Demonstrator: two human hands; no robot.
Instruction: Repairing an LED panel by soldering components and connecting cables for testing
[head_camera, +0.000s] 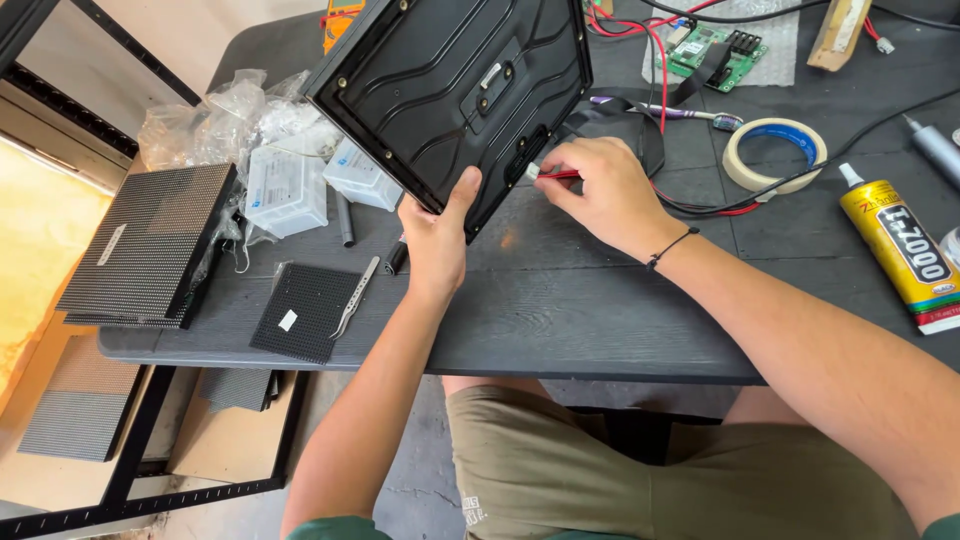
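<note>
My left hand (437, 232) grips the lower corner of a black square panel (440, 80), held tilted above the dark table (580, 310) with its ribbed back side towards me. My right hand (600, 190) pinches a red cable with a small white plug (545, 173) at the panel's lower right edge, close to a slot there. A thin black band circles my right wrist.
A roll of tape (775, 152), a yellow glue tube (900, 250), a green circuit board (715, 45) and cables lie at the right. At the left lie dotted black panels (150, 240), a small dotted tile (305, 310), tweezers (357, 295) and plastic bags (250, 120).
</note>
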